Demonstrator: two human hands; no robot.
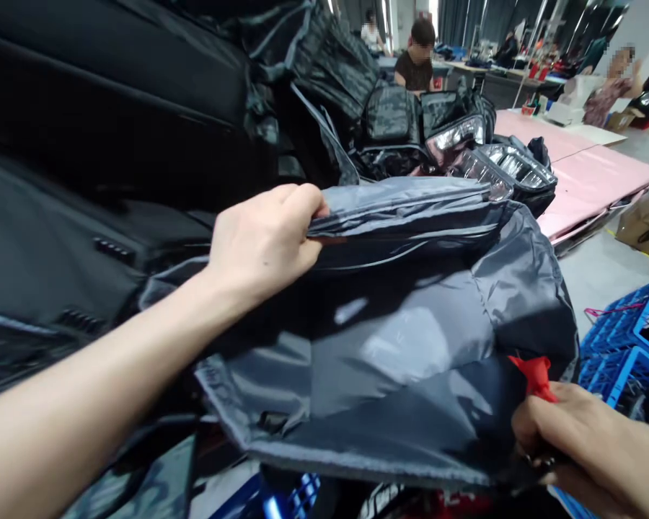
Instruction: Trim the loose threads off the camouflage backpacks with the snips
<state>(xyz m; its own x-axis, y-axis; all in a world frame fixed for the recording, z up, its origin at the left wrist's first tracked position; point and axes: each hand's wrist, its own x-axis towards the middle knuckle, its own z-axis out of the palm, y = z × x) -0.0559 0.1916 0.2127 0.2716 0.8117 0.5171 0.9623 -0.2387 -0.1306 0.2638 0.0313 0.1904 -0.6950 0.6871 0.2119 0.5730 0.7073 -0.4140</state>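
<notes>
A dark bag with a shiny grey lining (pixel 405 346) lies wide in front of me, its inside facing up. My left hand (pixel 267 234) is closed on the folded grey edge at the bag's far side, thumb underneath. At the near right corner, my right hand (pixel 567 432) is closed around a red, cloth-like piece (pixel 538 375) that sticks out above the fingers. Small dark, shiny bits show below those fingers, too unclear to name. Whether this hand also grips the bag's rim cannot be made out.
Large black bags (pixel 113 130) are piled at the left. Camouflage bags (pixel 392 112) and silver-lined ones (pixel 513 166) sit on a pink-topped table (pixel 584 173). Blue crates (pixel 621 360) and a cardboard box (pixel 646 216) stand at the right. Several people are farther back, one in a dark shirt (pixel 414 68).
</notes>
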